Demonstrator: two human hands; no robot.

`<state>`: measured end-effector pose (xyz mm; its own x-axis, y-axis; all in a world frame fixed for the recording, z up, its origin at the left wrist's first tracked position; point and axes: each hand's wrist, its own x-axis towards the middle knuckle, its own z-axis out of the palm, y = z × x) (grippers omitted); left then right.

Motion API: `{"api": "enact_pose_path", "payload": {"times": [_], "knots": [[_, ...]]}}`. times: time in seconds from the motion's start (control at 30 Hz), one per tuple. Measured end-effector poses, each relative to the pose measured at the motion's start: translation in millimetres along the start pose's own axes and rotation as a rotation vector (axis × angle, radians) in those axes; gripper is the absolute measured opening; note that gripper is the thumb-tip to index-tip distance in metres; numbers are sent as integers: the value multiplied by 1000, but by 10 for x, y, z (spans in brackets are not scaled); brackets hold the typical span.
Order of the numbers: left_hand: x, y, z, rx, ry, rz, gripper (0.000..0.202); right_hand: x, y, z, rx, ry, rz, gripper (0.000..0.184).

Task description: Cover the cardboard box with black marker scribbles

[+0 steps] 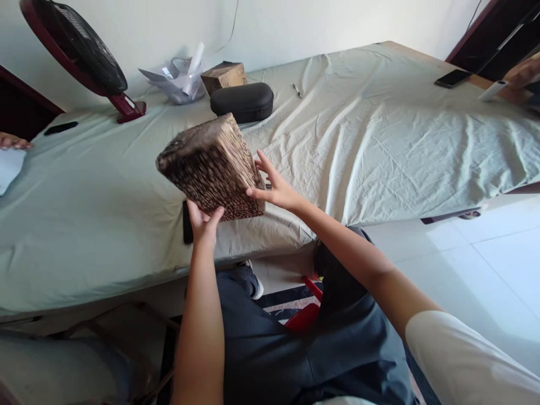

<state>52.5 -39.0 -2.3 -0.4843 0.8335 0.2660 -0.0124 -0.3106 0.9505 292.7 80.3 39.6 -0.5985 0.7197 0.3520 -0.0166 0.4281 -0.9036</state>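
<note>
A brown box with dark, scribble-like markings (pixel 211 174) is held tilted above the near edge of the cloth-covered table. From below, my left hand (pixel 203 220) grips its lower edge, thumb on the near face and the other fingers mostly hidden beneath. On the box's right side, my right hand (pixel 274 188) holds it with thumb and fingers spread along the edge. Partly behind my left hand, a dark flat object (pixel 188 224) lies at the table's edge; its kind cannot be made out.
Farther back stand a black case (pixel 242 102), a smaller patterned box (pixel 225 76), a clear plastic container with rolled paper (pixel 185 84) and a fan (pixel 80 50). A pen (pixel 297 90) and phone (pixel 453 79) lie rightward. Other people's hands (pixel 523 73) show at both sides.
</note>
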Motion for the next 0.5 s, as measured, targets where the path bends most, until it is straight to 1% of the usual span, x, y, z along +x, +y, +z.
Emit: {"api": "enact_pose_path", "payload": {"times": [0.03,0.1,0.17,0.27,0.37,0.5], "knots": [[0,-20,6,39,6,44,116,7,58,0,-44,-25,-52,153],[2,-57,17,107,51,125,111,20,156,-3,-143,-65,-148,159],[6,-81,17,137,68,141,102,30,220,-12,-222,-84,-202,160],[7,-88,-8,155,65,121,97,43,256,-45,-276,-85,-232,159],[-22,-73,-49,179,56,83,99,48,238,-111,-310,-83,-251,160],[-119,3,-83,72,-47,-45,112,33,166,-225,-390,-94,-263,158]]}}
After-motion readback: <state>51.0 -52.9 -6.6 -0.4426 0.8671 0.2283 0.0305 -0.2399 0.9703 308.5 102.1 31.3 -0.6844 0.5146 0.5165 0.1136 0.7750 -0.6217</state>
